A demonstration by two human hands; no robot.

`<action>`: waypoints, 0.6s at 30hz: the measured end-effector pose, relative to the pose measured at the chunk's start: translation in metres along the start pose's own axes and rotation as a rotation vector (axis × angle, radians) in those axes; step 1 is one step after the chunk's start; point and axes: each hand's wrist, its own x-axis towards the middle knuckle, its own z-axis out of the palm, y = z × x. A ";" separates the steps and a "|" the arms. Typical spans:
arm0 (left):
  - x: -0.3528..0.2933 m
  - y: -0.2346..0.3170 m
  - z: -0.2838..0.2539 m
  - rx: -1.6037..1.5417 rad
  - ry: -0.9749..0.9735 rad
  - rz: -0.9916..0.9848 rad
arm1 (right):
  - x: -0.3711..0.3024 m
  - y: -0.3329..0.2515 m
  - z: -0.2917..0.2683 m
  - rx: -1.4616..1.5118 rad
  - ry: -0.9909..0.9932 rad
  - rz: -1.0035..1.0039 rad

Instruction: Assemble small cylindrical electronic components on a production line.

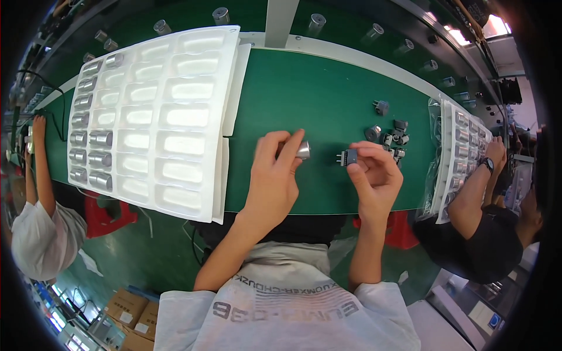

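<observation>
My left hand (275, 175) grips a small silver metal cylinder (302, 150) over the green table (328, 99). Just to its right, my right hand (374, 175) pinches a small dark grey plug-like part with metal pins (348, 157), pins pointing left toward the cylinder. The two parts are a short gap apart. A loose heap of the same small grey parts (392, 137) lies on the table just beyond my right hand.
A large white moulded tray (175, 117) lies at the left, with silver cylinders (93, 158) in its left columns. Another tray in plastic (462, 146) sits right, by a person in black (480, 234). A person in white (35, 228) works far left. More cylinders (316, 20) stand beyond.
</observation>
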 end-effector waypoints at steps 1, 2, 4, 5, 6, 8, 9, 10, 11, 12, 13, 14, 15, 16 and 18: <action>0.002 0.008 -0.004 -0.252 -0.018 -0.144 | 0.000 0.000 0.002 0.003 0.004 -0.002; 0.001 0.008 -0.002 -0.250 -0.021 -0.141 | 0.000 0.000 0.004 -0.008 0.015 -0.005; 0.000 0.007 0.002 -0.301 -0.063 -0.074 | 0.000 -0.003 0.009 -0.021 0.032 -0.007; 0.001 0.000 0.007 -0.186 -0.070 0.042 | 0.002 -0.004 0.011 -0.102 -0.002 -0.030; 0.000 0.001 0.009 -0.188 -0.073 0.041 | 0.004 -0.004 0.012 -0.185 -0.037 -0.051; -0.002 0.004 0.014 0.032 -0.030 0.101 | 0.007 -0.003 0.012 -0.246 -0.066 -0.099; -0.003 0.003 0.014 0.030 -0.031 0.098 | 0.007 -0.002 0.012 -0.306 -0.099 -0.150; -0.004 0.001 0.014 0.042 -0.040 0.082 | 0.006 -0.003 0.011 -0.308 -0.100 -0.146; -0.005 -0.001 0.014 0.054 -0.049 0.065 | 0.005 -0.004 0.010 -0.379 -0.116 -0.139; -0.005 -0.001 0.014 0.054 -0.048 0.058 | 0.004 -0.005 0.010 -0.448 -0.134 -0.130; -0.005 0.000 0.013 0.051 -0.053 0.047 | 0.005 -0.007 0.011 -0.447 -0.139 -0.124; -0.005 0.001 0.013 0.047 -0.058 0.035 | 0.007 -0.010 0.013 -0.515 -0.161 -0.165; -0.005 0.002 0.013 0.047 -0.057 0.027 | 0.008 -0.013 0.015 -0.584 -0.183 -0.206; -0.004 0.002 0.014 0.066 -0.017 0.038 | 0.008 -0.015 0.016 -0.583 -0.190 -0.200; -0.004 0.001 0.014 0.088 0.024 0.041 | 0.007 -0.018 0.017 -0.584 -0.204 -0.241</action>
